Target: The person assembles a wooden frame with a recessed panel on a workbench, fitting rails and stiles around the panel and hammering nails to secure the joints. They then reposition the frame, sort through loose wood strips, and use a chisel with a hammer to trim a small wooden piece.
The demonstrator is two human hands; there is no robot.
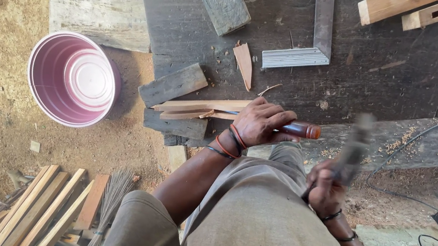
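Observation:
My left hand (262,122) grips a chisel by its reddish-brown handle (302,130), lying sideways with the blade end toward a pale wood strip (201,107) on the dark workbench (395,73). My right hand (327,189) is closed on the handle of a hammer or mallet (355,146), which is blurred by motion and raised just right of the chisel's butt end. The chisel's blade is mostly hidden by my left hand. Both wrists carry bands.
A pink plastic bucket (74,78) stands on the dirt floor at left. A metal try square (311,45), wood offcuts (172,84) and a wedge-shaped chip (244,64) lie on the bench. Pale timber (408,10) sits top right, stacked laths (44,207) bottom left, a black cable (414,137) at right.

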